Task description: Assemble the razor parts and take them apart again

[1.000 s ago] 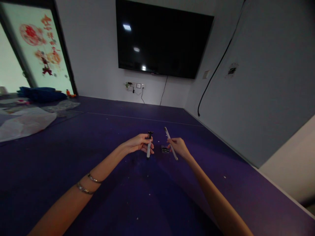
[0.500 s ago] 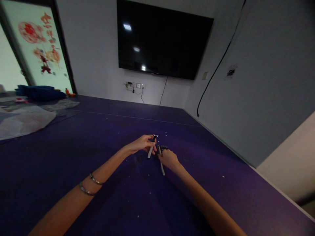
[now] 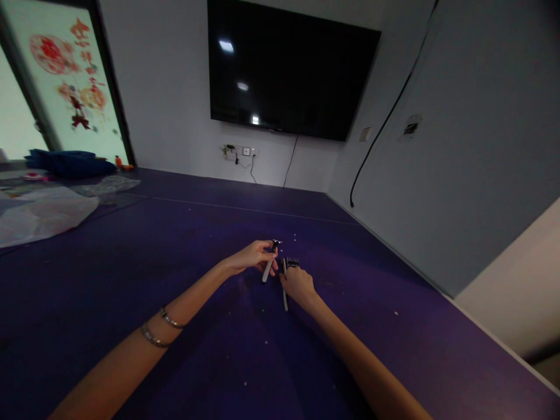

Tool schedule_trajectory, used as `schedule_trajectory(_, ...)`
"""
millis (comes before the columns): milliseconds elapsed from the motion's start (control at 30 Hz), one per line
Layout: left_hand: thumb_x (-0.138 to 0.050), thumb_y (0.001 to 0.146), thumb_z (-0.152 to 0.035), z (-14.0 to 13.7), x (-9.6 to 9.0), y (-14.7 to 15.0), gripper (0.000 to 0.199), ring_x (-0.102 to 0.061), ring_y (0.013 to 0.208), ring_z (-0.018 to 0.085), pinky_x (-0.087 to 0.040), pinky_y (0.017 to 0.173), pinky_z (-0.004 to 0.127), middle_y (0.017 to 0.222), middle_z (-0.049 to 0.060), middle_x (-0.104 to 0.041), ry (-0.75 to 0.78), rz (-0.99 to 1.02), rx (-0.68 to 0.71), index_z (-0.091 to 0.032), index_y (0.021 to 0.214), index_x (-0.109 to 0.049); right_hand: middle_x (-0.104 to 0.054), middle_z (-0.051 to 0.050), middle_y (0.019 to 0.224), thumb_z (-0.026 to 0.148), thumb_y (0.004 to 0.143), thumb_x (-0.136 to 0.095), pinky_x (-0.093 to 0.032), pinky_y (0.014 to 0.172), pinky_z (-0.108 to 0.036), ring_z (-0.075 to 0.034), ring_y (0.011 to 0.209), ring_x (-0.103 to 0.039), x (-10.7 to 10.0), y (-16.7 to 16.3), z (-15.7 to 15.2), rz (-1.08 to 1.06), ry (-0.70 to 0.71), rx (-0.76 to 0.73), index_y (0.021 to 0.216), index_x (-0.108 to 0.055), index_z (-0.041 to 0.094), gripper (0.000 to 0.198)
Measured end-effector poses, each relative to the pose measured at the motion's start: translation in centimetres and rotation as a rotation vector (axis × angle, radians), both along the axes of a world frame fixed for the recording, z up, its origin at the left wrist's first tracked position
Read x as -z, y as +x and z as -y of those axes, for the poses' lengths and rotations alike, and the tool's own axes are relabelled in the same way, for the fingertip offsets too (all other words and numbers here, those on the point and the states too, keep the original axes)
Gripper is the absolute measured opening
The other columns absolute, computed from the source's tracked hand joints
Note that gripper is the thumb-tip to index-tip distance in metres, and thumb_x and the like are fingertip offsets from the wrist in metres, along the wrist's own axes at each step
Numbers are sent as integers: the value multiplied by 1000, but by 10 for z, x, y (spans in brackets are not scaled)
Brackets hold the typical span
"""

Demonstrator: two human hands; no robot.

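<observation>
My left hand (image 3: 257,255) is closed around a slim tool (image 3: 267,270) with a pale handle and a short black crosspiece at the top, razor-like in shape. It tilts with its lower end toward me. Just to the right, my right hand (image 3: 299,283) is closed on a thin pale stick (image 3: 286,301) that points down toward me. A small dark toothed-looking piece (image 3: 293,262) shows at the far side of the right fingers; whether it joins the stick is hidden. The two hands are close together, low over the purple surface (image 3: 210,344).
Small white specks lie scattered around. At the far left are a clear plastic sheet (image 3: 48,213), a dark blue cloth bundle (image 3: 70,163) and a small orange object (image 3: 122,164). A black cable (image 3: 380,131) hangs along the right wall; a television (image 3: 289,70) is mounted ahead.
My right hand has shifted slightly, and the pale stick stands more upright, its lower end further left. More of the dark piece shows. My left hand is nearly still.
</observation>
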State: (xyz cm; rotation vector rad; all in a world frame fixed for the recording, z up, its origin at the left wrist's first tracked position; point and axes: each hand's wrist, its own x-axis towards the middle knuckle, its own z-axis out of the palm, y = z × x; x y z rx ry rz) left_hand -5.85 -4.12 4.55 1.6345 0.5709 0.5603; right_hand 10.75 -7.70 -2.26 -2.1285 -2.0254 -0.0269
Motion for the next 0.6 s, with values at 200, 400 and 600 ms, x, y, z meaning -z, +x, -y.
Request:
schedule_trajectory(200, -58, 77, -32, -2, 3, 0, 24, -64, 62, 17, -48, 56, 28, 74, 8, -65, -21, -4, -5, -14, 88, -46, -68, -17, 89, 46, 86, -36, -47, 70, -36, -28, 83, -65, -10, 7, -4, 21, 20, 32, 93, -67, 14, 46)
schedule_trajectory(400, -56, 80, -31, -5, 9, 3, 22, -64, 68, 17, -49, 60, 28, 80, 9, -65, -7, 66, 2, -14, 91, -46, -67, -12, 93, 42, 89, -32, -45, 72, -30, -23, 86, -63, -22, 47, -25, 28, 22, 41, 94, -68, 19, 43)
schedule_trajectory(600, -55, 81, -31, -6, 13, 7, 21, -64, 67, 17, -49, 58, 28, 78, 8, -64, 5, 81, 1, -15, 90, -46, -61, -6, 103, 32, 87, -39, -42, 73, -23, -17, 91, -60, -17, 74, -38, 46, -35, -191, 103, -65, 27, 31)
